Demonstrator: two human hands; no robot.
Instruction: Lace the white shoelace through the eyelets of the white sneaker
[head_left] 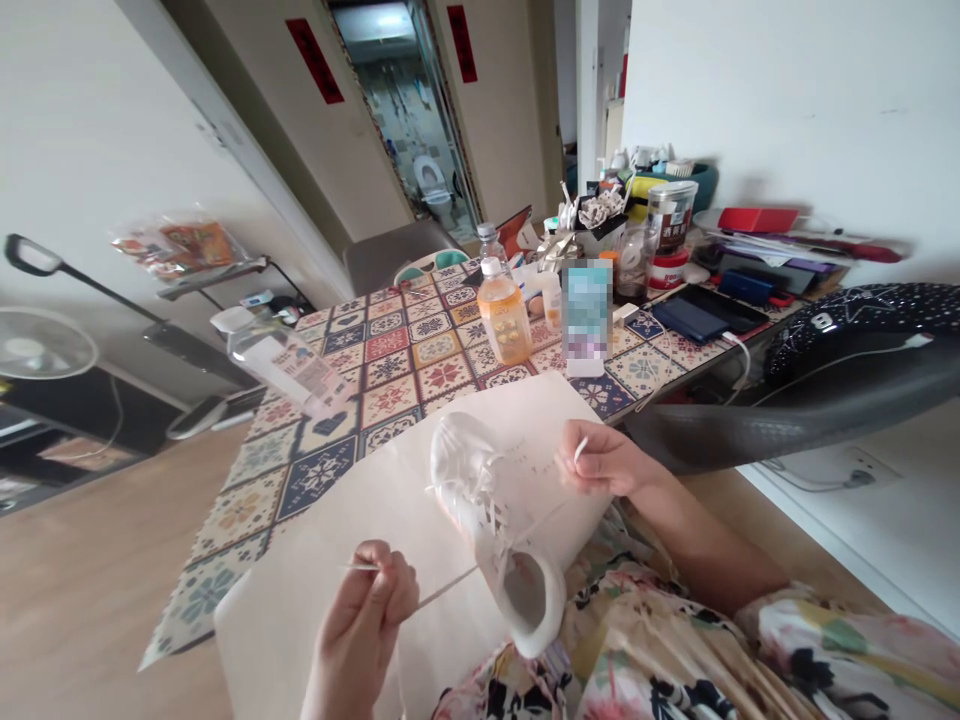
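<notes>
A white shoe [459, 462] lies on a large white sheet [322, 560] at the table's near edge, its toe pointing away and its opening towards me. White laces [491, 505] cross its front. To the left of the shoe, my left hand [375, 600] is closed on one lace, which stretches tight from the shoe. On the right, my right hand [604, 460] pinches the other lace, its white tip showing above the fingers. Neither hand touches the shoe itself.
Beyond the sheet, a patterned tablecloth [390, 345] bears a bottle of orange drink [505, 318], a blurred box [587, 320] and a clear plastic container [277, 360]. A tablet [701, 315] with a cable lies at the right, beside a dark chair [750, 420].
</notes>
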